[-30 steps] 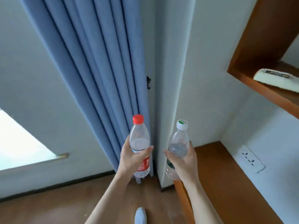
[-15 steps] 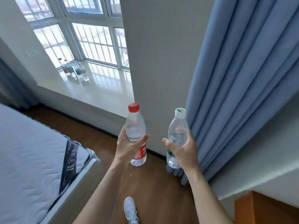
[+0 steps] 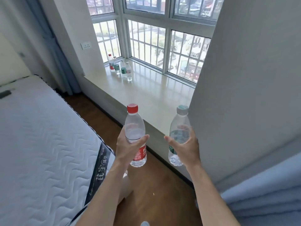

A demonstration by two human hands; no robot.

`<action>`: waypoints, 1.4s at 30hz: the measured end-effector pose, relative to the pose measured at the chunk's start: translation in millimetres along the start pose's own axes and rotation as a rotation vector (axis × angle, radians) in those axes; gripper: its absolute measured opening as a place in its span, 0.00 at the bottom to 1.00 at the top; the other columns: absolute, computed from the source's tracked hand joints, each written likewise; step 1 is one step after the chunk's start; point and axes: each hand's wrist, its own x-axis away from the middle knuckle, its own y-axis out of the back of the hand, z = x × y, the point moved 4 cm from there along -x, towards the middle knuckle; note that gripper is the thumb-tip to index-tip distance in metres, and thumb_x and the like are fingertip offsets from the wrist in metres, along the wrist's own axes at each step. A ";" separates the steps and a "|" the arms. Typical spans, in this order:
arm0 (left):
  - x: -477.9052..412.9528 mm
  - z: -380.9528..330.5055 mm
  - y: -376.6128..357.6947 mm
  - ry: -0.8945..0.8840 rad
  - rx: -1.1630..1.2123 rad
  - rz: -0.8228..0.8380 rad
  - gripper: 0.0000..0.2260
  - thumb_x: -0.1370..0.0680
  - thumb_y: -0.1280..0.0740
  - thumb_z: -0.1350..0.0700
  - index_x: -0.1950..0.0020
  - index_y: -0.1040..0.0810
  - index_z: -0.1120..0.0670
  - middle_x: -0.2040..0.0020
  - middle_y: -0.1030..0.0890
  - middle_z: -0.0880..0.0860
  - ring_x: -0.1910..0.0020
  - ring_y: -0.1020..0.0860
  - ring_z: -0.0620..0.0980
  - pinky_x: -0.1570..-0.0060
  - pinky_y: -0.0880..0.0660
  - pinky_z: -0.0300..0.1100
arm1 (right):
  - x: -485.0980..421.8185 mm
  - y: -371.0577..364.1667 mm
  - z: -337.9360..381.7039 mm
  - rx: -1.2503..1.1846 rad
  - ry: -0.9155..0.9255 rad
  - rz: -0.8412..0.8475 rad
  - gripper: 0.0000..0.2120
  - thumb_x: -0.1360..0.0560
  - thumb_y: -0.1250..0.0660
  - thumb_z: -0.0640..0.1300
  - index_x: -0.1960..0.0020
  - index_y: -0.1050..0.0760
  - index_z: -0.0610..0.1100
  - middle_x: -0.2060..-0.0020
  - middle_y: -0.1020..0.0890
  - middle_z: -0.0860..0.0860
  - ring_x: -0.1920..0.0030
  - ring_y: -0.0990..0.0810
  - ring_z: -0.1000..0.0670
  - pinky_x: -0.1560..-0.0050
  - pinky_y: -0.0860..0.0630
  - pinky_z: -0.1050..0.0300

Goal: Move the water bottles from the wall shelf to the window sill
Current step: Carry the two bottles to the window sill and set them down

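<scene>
While the left grip [image 3: 127,148] clasps a clear red-capped bottle [image 3: 134,126], the right grip [image 3: 188,148] clasps a rounded green-labelled bottle [image 3: 179,121].

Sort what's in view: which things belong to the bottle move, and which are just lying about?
Job: red-capped bottle, gripped by left hand; green-labelled bottle, gripped by right hand; window sill; bottle cluster standing at the sill's far end.
Lying about: mattress; small dark object on it; wall socket; blue curtain.
</scene>
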 end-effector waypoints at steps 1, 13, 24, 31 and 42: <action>-13.0 2.3 5.8 -0.001 -0.010 -0.005 0.21 0.30 0.22 0.54 0.47 0.31 0.39 0.52 0.22 0.42 0.54 0.21 0.40 0.63 0.29 0.26 | -11.1 -12.6 1.2 -0.001 0.000 0.008 0.28 0.39 0.20 0.60 0.44 0.28 0.57 0.50 0.17 0.53 0.50 0.16 0.51 0.51 0.18 0.55; -144.2 39.7 45.0 0.062 -0.085 -0.176 0.26 0.30 0.22 0.53 0.37 0.30 0.48 0.47 0.22 0.48 0.49 0.22 0.48 0.48 0.26 0.41 | -123.3 -124.8 -2.8 -0.029 0.002 0.174 0.30 0.42 0.23 0.65 0.46 0.29 0.57 0.50 0.18 0.55 0.50 0.16 0.50 0.49 0.18 0.48; -310.5 40.8 48.0 0.101 -0.041 -0.376 0.23 0.29 0.24 0.56 0.39 0.30 0.44 0.49 0.25 0.40 0.52 0.23 0.42 0.64 0.30 0.20 | -308.2 -244.9 -1.5 -0.073 0.046 0.401 0.28 0.41 0.21 0.63 0.47 0.29 0.56 0.52 0.17 0.53 0.51 0.16 0.51 0.50 0.18 0.48; -376.6 31.9 64.7 0.141 -0.047 -0.517 0.21 0.28 0.24 0.55 0.46 0.32 0.38 0.50 0.27 0.37 0.52 0.25 0.39 0.65 0.32 0.18 | -390.2 -320.3 16.4 -0.091 0.055 0.552 0.27 0.41 0.21 0.62 0.49 0.28 0.56 0.54 0.16 0.51 0.53 0.16 0.50 0.49 0.18 0.45; -461.1 64.8 136.7 0.222 -0.077 -0.666 0.25 0.29 0.23 0.48 0.41 0.34 0.36 0.48 0.29 0.34 0.50 0.24 0.41 0.57 0.34 0.26 | -451.4 -455.8 41.4 -0.082 0.091 0.725 0.28 0.41 0.22 0.62 0.47 0.27 0.52 0.54 0.17 0.51 0.53 0.16 0.50 0.51 0.17 0.47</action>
